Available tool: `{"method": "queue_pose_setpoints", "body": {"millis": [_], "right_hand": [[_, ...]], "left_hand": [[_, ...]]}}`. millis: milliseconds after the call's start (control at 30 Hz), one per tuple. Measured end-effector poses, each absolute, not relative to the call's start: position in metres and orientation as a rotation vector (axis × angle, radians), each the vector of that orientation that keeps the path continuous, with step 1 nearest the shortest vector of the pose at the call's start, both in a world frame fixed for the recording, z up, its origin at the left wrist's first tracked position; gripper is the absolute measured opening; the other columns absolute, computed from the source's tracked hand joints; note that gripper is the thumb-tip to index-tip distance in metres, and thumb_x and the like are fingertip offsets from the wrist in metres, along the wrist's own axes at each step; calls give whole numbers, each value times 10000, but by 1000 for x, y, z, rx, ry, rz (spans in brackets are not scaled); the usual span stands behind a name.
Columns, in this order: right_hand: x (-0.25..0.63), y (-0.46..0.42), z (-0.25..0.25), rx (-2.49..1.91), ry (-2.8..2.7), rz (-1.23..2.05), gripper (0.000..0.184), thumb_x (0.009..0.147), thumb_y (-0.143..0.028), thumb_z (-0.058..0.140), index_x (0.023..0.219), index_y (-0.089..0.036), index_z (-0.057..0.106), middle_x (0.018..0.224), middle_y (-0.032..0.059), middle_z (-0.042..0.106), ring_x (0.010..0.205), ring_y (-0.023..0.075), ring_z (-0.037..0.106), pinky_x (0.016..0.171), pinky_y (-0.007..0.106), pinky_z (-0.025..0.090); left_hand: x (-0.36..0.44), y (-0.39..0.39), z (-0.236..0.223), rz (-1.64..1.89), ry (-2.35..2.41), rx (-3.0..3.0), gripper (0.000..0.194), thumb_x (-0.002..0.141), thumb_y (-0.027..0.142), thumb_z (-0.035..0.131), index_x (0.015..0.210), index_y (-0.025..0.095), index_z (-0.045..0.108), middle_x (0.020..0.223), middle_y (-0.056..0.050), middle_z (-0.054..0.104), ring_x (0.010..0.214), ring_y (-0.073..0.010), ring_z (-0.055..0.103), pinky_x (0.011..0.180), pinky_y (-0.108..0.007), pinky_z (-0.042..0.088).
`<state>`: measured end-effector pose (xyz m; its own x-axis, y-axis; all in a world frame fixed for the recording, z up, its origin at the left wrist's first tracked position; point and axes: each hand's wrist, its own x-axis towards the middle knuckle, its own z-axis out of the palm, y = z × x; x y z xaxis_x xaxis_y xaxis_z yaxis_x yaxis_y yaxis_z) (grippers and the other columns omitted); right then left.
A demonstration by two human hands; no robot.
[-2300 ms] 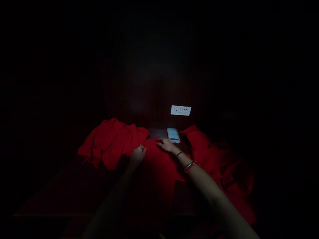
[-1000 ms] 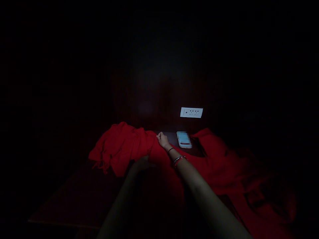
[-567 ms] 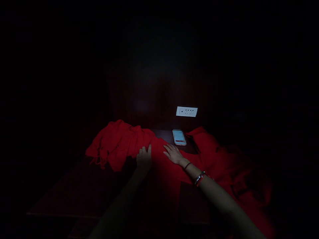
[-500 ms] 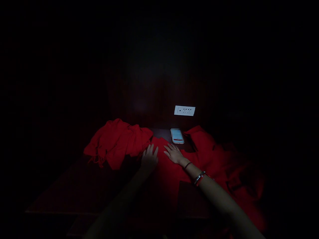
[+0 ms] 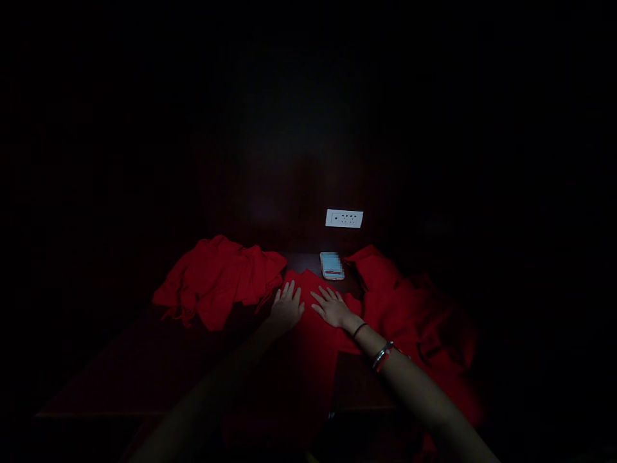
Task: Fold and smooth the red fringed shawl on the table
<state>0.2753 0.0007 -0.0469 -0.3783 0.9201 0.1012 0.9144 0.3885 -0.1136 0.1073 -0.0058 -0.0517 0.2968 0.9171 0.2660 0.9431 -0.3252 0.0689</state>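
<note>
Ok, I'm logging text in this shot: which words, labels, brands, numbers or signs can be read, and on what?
None can be read.
Phone: screen partly pixelated; its marks are too small and blurred to read.
Wall socket plate: dark openings, no legible lettering.
Middle red cloth: no lettering shows.

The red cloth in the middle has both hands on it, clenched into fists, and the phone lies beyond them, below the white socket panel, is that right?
Not quite: the clenching is wrong. The head view shows the left hand and the right hand spread open on the red cloth. The phone does lie beyond them, below the white socket panel.
</note>
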Motion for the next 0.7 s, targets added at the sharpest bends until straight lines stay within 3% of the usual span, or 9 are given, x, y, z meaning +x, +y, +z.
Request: {"method": "queue_pose_setpoints", "body": {"millis": [167, 433, 567, 700], "right_hand": [[279, 10, -58, -1690, -2481, 45, 508, 835, -482, 178, 1283, -258, 261, 1354, 55, 219, 1230, 223, 165, 971, 414, 153], [281, 4, -45, -1775, -2466, 84, 566, 830, -481, 193, 1287, -156, 271, 1354, 102, 202, 1238, 240, 122, 983, 414, 124], [266, -8, -39, -1582, -2498, 28, 535, 836, -468, 176, 1298, -205, 236, 1366, 45, 182, 1245, 227, 81, 986, 432, 94], [267, -14, -46, -1630, -2590, 181, 542, 826, -502, 132, 1306, -255, 189, 1372, 15, 162, 1246, 212, 89, 986, 422, 98]], "left_hand": [[97, 15, -62, -336, -1863, -2457, 582, 789, 463, 295, 1241, 99, 337, 1316, -150, 274, 1210, -261, 229, 962, -435, 193], [85, 9, -60, -282, -1878, -2393, 541, 786, 400, 311, 1219, 80, 367, 1308, -156, 287, 1199, -253, 260, 961, -424, 207], [92, 18, -54, -357, -1497, -2518, 495, 776, 250, 314, 1250, 108, 323, 1346, -91, 224, 1231, -210, 187, 986, -373, 191], [86, 30, -68, -257, -1529, -2624, 477, 815, 297, 258, 1265, 144, 294, 1329, -81, 271, 1219, -211, 220, 967, -403, 226]]}}
